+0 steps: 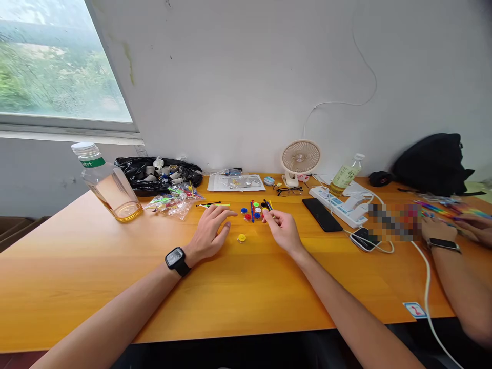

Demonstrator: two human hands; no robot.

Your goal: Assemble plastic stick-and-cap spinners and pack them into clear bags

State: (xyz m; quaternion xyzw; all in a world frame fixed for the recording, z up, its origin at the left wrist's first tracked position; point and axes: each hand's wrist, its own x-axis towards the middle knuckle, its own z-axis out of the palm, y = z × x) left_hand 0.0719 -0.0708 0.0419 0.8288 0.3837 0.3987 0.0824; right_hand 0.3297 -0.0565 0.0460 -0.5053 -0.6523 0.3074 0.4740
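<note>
On the table, small coloured plastic discs lie in a loose group between my hands, among them a blue disc (244, 210), a red disc (248, 218) and a green disc (255, 204). A thin blue stick (252, 211) lies among them. Nearer to me sits a lone yellow disc (242, 238). My left hand (209, 233) rests to its left, fingers spread and holding nothing. At the group's right edge, my right hand (285, 231) has thumb and forefinger pinched together; a bit of yellow shows at the tips, too small to name. Black and green sticks (211, 204) lie beyond my left hand.
To the left stand a large bottle (115, 197), a clear bag of coloured parts (175, 200) and a black plastic bag (161, 177). A fan (301, 159), phone (322, 214) and power strip (338, 205) stand right. Another person's hand (438, 229) works at far right.
</note>
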